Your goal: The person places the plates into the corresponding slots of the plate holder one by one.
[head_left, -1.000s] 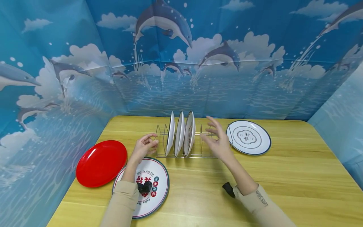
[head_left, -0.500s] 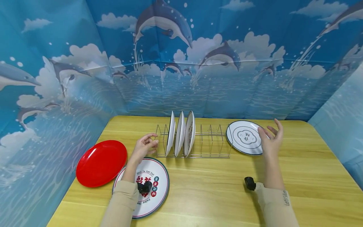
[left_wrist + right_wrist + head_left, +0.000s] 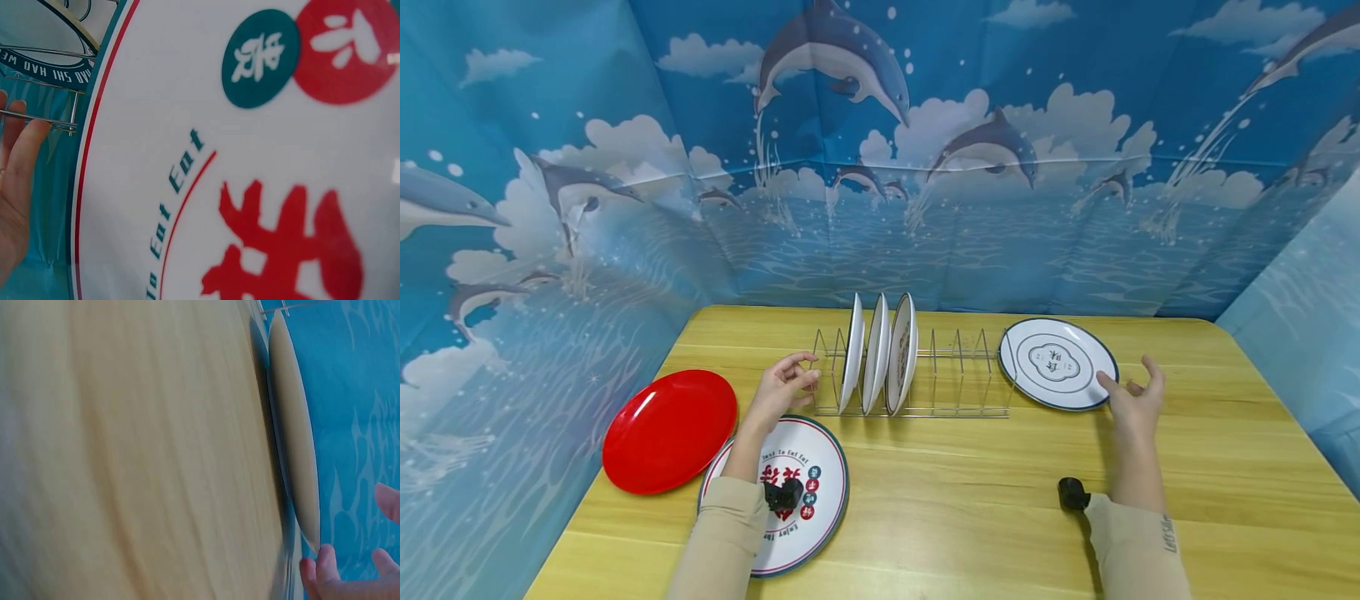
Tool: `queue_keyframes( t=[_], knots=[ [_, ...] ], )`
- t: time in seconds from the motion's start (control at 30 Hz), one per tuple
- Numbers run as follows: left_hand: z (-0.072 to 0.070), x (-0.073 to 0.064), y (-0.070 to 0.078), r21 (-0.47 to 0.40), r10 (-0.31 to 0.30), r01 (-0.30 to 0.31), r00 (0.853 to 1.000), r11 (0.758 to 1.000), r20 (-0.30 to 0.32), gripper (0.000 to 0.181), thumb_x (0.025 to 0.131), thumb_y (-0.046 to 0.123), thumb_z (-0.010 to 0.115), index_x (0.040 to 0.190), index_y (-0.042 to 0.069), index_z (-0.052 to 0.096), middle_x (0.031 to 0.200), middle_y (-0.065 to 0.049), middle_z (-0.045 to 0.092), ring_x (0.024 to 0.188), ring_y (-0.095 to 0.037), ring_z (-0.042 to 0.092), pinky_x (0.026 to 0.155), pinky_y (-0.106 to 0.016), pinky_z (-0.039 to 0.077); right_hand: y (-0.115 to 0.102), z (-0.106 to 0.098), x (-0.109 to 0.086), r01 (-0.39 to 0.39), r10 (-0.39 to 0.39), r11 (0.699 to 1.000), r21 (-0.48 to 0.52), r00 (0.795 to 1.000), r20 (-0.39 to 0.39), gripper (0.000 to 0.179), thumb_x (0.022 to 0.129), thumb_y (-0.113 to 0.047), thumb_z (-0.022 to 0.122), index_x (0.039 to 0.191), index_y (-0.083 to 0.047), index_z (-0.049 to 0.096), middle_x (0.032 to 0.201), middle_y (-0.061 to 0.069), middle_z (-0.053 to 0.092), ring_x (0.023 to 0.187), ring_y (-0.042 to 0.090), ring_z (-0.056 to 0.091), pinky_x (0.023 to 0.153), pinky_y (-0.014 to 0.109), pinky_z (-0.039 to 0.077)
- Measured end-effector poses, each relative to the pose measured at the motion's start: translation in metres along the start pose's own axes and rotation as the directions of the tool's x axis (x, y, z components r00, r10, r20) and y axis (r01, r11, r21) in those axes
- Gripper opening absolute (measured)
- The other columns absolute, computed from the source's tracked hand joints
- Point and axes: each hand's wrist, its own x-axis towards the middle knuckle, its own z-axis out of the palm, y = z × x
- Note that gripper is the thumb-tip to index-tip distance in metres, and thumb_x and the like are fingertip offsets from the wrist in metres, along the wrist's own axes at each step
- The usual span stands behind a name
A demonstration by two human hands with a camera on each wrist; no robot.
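My left hand (image 3: 781,392) pinches the left end of a wire dish rack (image 3: 955,413); in the left wrist view its fingers (image 3: 25,150) lie at the rack's wire. Three plates stand upright in the rack, the rightmost a white plate (image 3: 902,354) with a dark rim. Right of the rack lies a white plate (image 3: 1030,379) with a dark blue rim, flat on the table. My right hand (image 3: 1137,408) is at its right edge, fingers spread, the thumb over the rim. In the right wrist view, the plate (image 3: 294,425) shows edge-on, with fingertips (image 3: 326,562) right at its rim.
Left of the rack, a red oval plate (image 3: 670,433) lies on the wooden table (image 3: 955,500). Beneath my left forearm sits a stack of white plates (image 3: 820,517) with red and teal print. A dolphin-patterned blue curtain (image 3: 880,208) hangs behind the table.
My right hand has moved right from above the rack's right half, past the flat plate, then down to its right edge. The left hand stays on the rack.
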Motion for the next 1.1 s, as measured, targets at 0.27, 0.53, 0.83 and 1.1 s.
queue_keyframes(
  t=[0.27, 0.53, 0.83, 1.1],
  knots=[
    [0.000, 0.001, -0.001, -0.003, -0.001, 0.001, 1.000, 1.000, -0.001, 0.044, 0.088, 0.013, 0.062, 0.126, -0.003, 0.047, 0.072, 0.003, 0.055, 0.076, -0.008, 0.059, 0.081, -0.050, 0.049, -0.002, -0.009, -0.006, -0.124, 0.120, 0.992, 0.000, 0.967, 0.224, 0.084, 0.086, -0.013, 0.063, 0.147, -0.034, 0.009, 0.151, 0.014, 0.002, 0.086, 0.008, 0.055, 0.074, 0.026, 0.054],
    [0.001, 0.000, -0.001, 0.002, -0.006, 0.006, 1.000, 1.000, -0.012, 0.042, 0.088, 0.012, 0.062, 0.126, -0.002, 0.048, 0.072, 0.002, 0.055, 0.076, -0.009, 0.059, 0.081, -0.049, 0.050, -0.002, -0.007, -0.004, -0.155, 0.145, 0.988, 0.017, 0.956, 0.256, 0.092, 0.080, 0.001, 0.067, 0.147, -0.030, 0.012, 0.153, 0.009, 0.000, 0.065, 0.000, 0.054, 0.069, 0.022, 0.054],
    [0.001, 0.001, 0.000, 0.013, -0.007, 0.007, 1.000, 1.000, -0.015, 0.041, 0.088, 0.011, 0.061, 0.125, -0.002, 0.048, 0.072, 0.002, 0.054, 0.076, -0.009, 0.059, 0.081, -0.048, 0.050, 0.000, -0.003, 0.001, -0.202, 0.186, 0.977, 0.073, 0.965, 0.188, 0.082, 0.080, 0.011, 0.060, 0.145, -0.028, 0.027, 0.131, 0.015, 0.035, 0.058, 0.006, 0.058, 0.060, 0.019, 0.053],
    [0.000, 0.001, 0.000, 0.004, -0.001, 0.001, 1.000, 1.000, -0.008, 0.042, 0.088, 0.010, 0.061, 0.125, -0.003, 0.048, 0.072, 0.002, 0.055, 0.076, -0.008, 0.059, 0.080, -0.047, 0.051, 0.003, -0.020, 0.005, -0.302, 0.112, 0.898, 0.321, 0.861, 0.496, 0.086, 0.084, 0.010, 0.056, 0.145, -0.036, 0.017, 0.111, 0.000, 0.035, 0.075, 0.008, 0.059, 0.068, 0.019, 0.051]
  ],
)
